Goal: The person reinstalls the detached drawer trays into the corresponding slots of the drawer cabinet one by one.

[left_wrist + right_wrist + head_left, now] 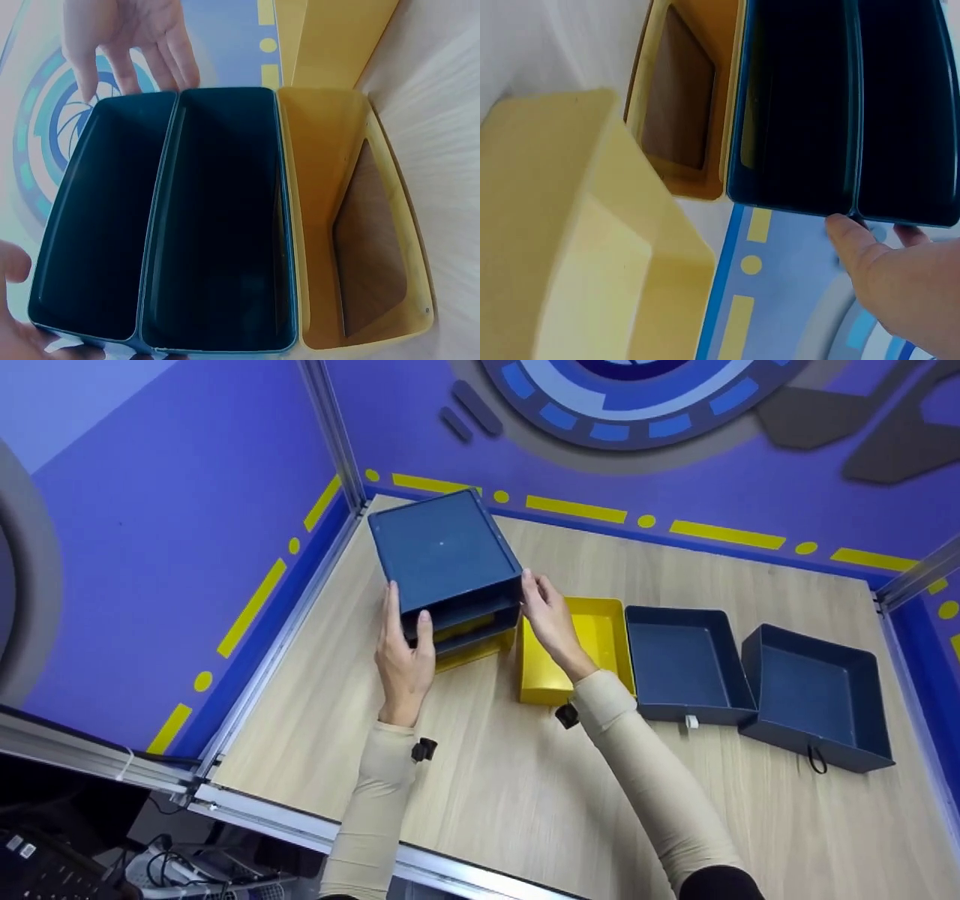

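A stack of drawer housings stands at the back left, its open fronts facing me: two dark blue housings point(442, 547) above a yellow housing point(322, 225). Their insides show no drawers. My left hand point(405, 667) lies at the stack's left front corner, fingers along the side and thumb up before the front. On the opposite side my right hand point(551, 619) touches the dark housings, its thumb tip point(844, 227) at the seam between them. Its fingers look straight in the left wrist view. A yellow drawer point(604, 637) sits just beneath my right wrist.
Right of the yellow drawer lie two dark blue drawers, one point(679, 660) with a white tab point(691, 721), the other point(814, 697) with a black loop point(817, 761). Blue panels point(585, 521) enclose the wooden tabletop point(480, 780) at the back and sides.
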The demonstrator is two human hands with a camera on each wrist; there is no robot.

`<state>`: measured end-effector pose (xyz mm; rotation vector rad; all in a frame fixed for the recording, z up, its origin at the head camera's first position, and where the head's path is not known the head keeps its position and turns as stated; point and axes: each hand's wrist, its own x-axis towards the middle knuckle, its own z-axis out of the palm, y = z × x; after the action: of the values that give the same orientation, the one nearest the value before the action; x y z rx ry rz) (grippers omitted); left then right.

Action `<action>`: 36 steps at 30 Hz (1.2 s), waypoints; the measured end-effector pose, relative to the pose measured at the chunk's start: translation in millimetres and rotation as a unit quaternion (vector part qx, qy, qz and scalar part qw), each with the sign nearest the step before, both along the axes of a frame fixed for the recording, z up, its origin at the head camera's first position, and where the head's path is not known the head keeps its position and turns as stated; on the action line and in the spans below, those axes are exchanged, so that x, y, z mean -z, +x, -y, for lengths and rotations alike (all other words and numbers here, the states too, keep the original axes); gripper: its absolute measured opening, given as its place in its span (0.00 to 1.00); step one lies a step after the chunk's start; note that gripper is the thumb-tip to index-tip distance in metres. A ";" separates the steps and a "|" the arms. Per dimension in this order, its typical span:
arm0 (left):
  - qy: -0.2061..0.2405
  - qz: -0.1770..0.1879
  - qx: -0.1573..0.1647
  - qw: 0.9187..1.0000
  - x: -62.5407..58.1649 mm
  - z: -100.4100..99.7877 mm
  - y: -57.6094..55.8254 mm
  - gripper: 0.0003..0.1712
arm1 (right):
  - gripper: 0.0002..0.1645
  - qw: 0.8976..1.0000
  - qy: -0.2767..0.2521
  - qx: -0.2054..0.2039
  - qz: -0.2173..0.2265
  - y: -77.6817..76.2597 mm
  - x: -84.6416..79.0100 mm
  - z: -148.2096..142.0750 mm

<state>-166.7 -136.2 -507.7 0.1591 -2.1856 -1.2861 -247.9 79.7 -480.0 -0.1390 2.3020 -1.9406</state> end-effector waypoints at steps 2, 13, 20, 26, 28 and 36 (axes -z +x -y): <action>-0.006 -0.007 -0.005 1.000 -0.2 -3.8 1.6 0.41 | 0.36 1.000 0.002 -0.002 -0.003 -3.2 -1.9 -1.0; -0.035 0.016 0.009 0.999 3.3 -28.9 21.1 0.50 | 0.33 0.999 -0.032 -0.011 0.014 -17.9 -4.3 -10.9; -0.012 0.016 0.041 0.999 -3.0 -12.5 16.2 0.45 | 0.39 0.998 -0.044 -0.022 0.031 -16.8 -6.9 -13.4; 0.007 0.006 0.080 0.997 -4.7 7.9 5.6 0.38 | 0.39 0.998 -0.049 -0.038 -0.007 7.2 -0.3 -45.6; 0.016 0.014 0.092 0.996 -3.9 14.9 0.8 0.37 | 0.38 0.998 -0.050 -0.038 -0.020 15.8 1.6 -60.0; 0.052 -0.046 0.111 0.991 10.7 19.2 -14.6 0.34 | 0.36 0.997 0.035 0.024 -0.064 39.1 2.5 -131.3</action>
<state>-181.3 -155.4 -518.4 -0.1047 -2.1041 -1.4998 -208.8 211.0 -482.5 -0.2084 2.4738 -1.9237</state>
